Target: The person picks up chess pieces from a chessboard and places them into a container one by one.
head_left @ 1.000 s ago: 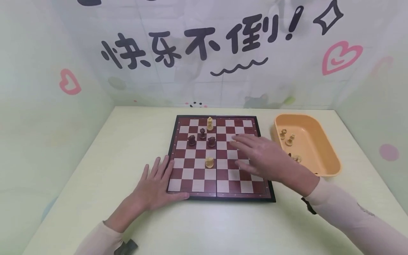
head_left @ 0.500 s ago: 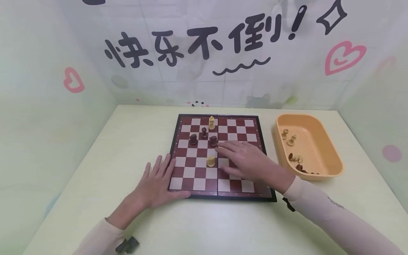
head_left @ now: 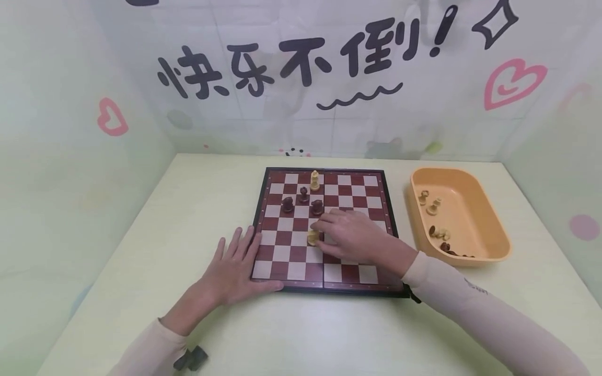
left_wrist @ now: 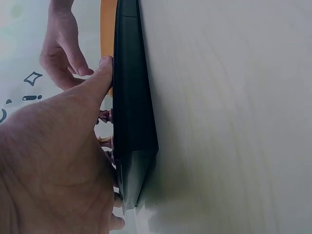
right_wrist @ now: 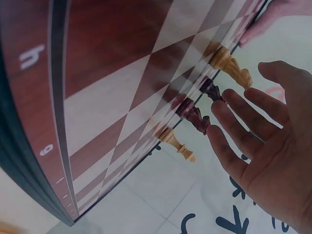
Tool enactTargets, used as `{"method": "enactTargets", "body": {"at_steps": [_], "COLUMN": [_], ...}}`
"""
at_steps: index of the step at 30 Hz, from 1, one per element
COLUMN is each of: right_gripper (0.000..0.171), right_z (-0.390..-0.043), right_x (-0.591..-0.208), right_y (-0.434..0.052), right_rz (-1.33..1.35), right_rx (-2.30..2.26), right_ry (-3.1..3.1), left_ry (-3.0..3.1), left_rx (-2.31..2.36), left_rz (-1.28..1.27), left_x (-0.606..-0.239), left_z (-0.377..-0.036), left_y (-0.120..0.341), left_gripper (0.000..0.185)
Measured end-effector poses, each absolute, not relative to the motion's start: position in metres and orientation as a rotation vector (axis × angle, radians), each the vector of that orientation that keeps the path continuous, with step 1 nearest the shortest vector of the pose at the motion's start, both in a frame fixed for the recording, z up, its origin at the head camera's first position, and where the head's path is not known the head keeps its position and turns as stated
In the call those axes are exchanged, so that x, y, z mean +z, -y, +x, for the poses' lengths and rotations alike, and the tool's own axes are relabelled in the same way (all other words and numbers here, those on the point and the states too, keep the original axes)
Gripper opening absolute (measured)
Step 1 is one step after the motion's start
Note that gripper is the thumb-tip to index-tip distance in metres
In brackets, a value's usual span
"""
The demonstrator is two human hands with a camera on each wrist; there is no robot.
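A light knight (head_left: 312, 239) stands on the chessboard (head_left: 350, 274), slightly left of its centre fold. My right hand (head_left: 352, 235) is at this knight, thumb and fingertips on either side of it. In the right wrist view, its fingers (right_wrist: 256, 109) are spread around the light knight (right_wrist: 234, 68), with a gap at the thumb. My left hand (head_left: 232, 269) lies along the board's near left corner, fingers outstretched at the left edge and thumb at the front edge. Farther back stand two dark knights (head_left: 288, 204), a small dark piece (head_left: 304, 195) and a tall light piece (head_left: 315, 180).
Right of the board is an orange plastic tub (head_left: 486, 219) holding several light and dark chess pieces. Pale table surface (head_left: 301, 331) spreads in front of the board. Behind it rises a printed backdrop (head_left: 263, 125), and side panels flank the table.
My right hand has moved left over the board and down to the light knight, its thumb and fingers drawing closer together. The left hand has stayed at the corner.
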State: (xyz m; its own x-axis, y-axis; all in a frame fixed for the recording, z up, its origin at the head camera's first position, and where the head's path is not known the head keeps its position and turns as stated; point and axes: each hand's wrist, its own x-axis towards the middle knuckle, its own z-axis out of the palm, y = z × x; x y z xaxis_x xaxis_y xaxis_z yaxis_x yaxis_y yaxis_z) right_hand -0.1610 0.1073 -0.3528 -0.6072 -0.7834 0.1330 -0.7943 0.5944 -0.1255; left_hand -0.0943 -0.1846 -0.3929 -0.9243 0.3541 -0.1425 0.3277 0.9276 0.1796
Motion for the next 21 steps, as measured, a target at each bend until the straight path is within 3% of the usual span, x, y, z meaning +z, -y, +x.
{"method": "enactTargets", "body": {"at_steps": [5,21], "right_gripper": [0.024,0.016], "right_z": [-0.1654,-0.1717], "right_x": [-0.3542,-0.3588], "right_y": [-0.1016,-0.0962], "right_rz": [1.385,1.412], "right_rx": [0.293,0.348], "right_ry": [2.73,2.698], "left_ry": [-2.885,-2.888], "left_rx": [0.184,0.186], "left_rz": [0.505,0.493], "left_x": [-0.3874,-0.3928], "left_z": [-0.0937,-0.0955], "left_y": [0.1827,0.1871], "left_gripper": [0.124,0.127]}}
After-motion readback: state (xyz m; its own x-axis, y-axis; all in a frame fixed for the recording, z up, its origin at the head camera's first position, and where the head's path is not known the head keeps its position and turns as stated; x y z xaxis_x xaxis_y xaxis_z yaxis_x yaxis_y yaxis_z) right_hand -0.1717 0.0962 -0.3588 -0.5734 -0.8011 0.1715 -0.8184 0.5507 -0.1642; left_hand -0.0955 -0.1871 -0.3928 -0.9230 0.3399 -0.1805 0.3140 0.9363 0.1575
